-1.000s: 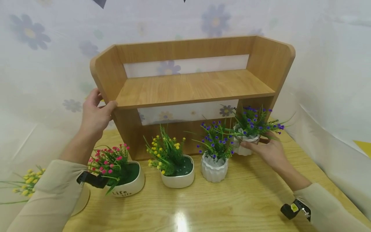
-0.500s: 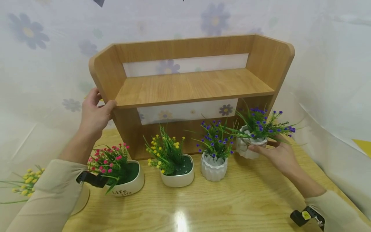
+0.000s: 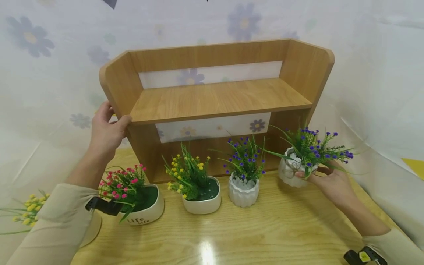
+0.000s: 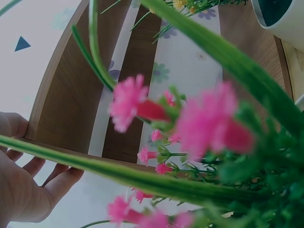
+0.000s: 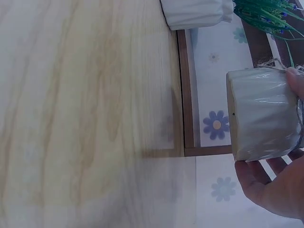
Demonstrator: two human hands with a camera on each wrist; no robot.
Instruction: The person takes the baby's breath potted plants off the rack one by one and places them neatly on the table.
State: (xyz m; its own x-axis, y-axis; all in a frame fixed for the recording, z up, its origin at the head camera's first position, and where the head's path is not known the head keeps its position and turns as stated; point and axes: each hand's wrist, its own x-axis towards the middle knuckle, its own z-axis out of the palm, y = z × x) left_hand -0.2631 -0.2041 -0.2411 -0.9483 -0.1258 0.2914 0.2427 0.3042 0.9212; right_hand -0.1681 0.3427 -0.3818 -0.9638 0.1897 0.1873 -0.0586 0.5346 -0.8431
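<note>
My left hand (image 3: 107,129) grips the left side panel of a two-tier wooden shelf (image 3: 218,99), thumb on the front edge and fingers behind. My right hand (image 3: 334,182) holds a ribbed white pot of purple flowers (image 3: 293,171) from its right side, at the shelf's right front. The right wrist view shows that white pot (image 5: 263,114) with twine round it, its base raised off the table. A second white pot of purple flowers (image 3: 244,191) stands on the table left of it. Pink flowers (image 4: 204,123) partly block the left wrist view.
Along the shelf's front stand an oval pot with yellow flowers (image 3: 202,204) and one with pink flowers (image 3: 145,213). Another yellow-flowered plant (image 3: 31,209) is half hidden by my left sleeve. Wood-grain table (image 3: 265,235) lies in front; a flower-print sheet (image 3: 245,22) hangs behind.
My right hand has moved the held pot of purple flowers to the right and slightly toward me, away from the other purple-flowered pot. My left hand keeps its grip on the shelf.
</note>
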